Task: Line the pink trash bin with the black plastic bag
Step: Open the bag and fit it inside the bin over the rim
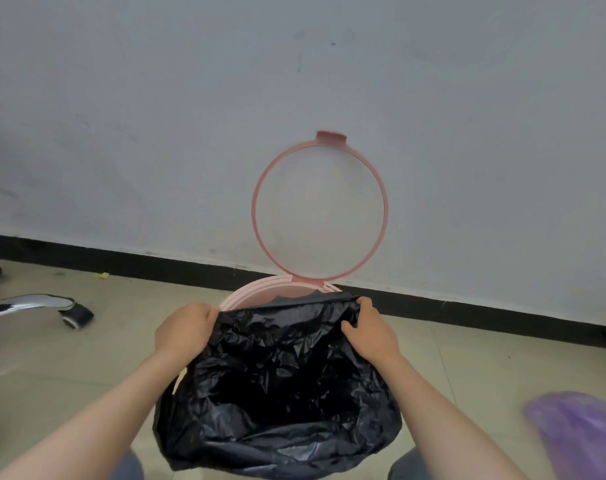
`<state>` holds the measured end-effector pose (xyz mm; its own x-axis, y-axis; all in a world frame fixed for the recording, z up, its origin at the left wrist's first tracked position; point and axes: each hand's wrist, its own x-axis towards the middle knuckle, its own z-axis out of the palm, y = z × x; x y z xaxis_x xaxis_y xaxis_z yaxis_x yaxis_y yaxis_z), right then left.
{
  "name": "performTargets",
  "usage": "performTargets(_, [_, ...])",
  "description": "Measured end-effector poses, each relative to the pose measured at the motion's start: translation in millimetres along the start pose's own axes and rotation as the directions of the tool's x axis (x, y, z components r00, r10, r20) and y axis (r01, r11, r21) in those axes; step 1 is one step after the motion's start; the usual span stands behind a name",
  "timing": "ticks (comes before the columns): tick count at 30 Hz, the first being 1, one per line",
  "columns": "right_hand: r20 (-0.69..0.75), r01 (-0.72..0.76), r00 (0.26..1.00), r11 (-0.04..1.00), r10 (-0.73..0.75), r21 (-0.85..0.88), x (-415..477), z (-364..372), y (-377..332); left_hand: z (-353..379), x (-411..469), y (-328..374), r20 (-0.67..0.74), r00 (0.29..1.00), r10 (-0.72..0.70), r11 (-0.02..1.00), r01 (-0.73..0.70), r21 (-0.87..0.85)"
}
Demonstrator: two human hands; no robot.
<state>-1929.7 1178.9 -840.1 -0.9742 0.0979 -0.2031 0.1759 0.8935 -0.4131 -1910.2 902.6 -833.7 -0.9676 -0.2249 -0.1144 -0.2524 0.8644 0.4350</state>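
The pink trash bin (256,289) stands on the floor against the wall, only its far rim showing. Its thin pink ring (260,174) is flipped up and leans against the wall. A crinkled black plastic bag (280,393) is spread open over the bin's mouth and hangs over the near and side edges. My left hand (185,329) pinches the bag's far edge on the left. My right hand (370,332) grips the same edge on the right. The edge is stretched taut between them, just short of the far rim.
A white wall (156,133) with a black baseboard (121,265) runs behind the bin. An office chair's chrome leg and caster (74,315) sit at the left. A purple bag (578,434) lies blurred at the lower right. The floor is beige tile (52,368).
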Motion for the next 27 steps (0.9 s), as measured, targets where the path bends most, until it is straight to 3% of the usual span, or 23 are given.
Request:
performTargets(2, [-0.011, 0.000, 1.000, 0.997, -0.001, -0.082, -1, 1, -2, -2, 8, 2, -0.027, 0.998, 0.052, 0.999, -0.052, 0.009])
performTargets(6, [-0.008, 0.005, 1.000, 0.989, -0.006, -0.145, 0, 4, -6, 11, -3, 3, 0.010, 0.987, 0.157, 0.935, -0.146, -0.324])
performTargets(8, [-0.016, 0.013, 1.000, 0.989, -0.016, -0.147, 1, 4, -6, 13, -5, 4, 0.026, 0.980, 0.196, 0.900, -0.170, -0.401])
performTargets(12, [-0.075, 0.011, 0.997, 0.990, -0.021, -0.142, 0, 3, -5, 17, 6, 2, 0.050, 0.974, 0.223, 0.948, -0.205, -0.242])
performTargets(17, [-0.058, 0.039, 0.997, 0.986, -0.049, -0.163, -2, 1, -8, 12, 17, 9, -0.187, 0.960, 0.208, 0.965, -0.232, -0.118])
performTargets(21, [-0.008, 0.073, 0.997, 0.980, -0.076, -0.186, -3, 4, -11, 4, 38, 3, -0.139, 0.970, 0.197, 0.980, -0.198, 0.009])
performTargets(25, [0.016, 0.085, 0.996, 0.981, -0.084, -0.176, -5, 6, -15, 9, 64, 4, 0.019, 0.996, 0.084, 0.908, -0.069, -0.413])
performTargets(27, [0.013, 0.080, 0.997, 0.981, -0.079, -0.177, -5, 6, -16, 12, 70, 4, 0.054, 0.998, 0.027, 0.855, 0.005, -0.518])
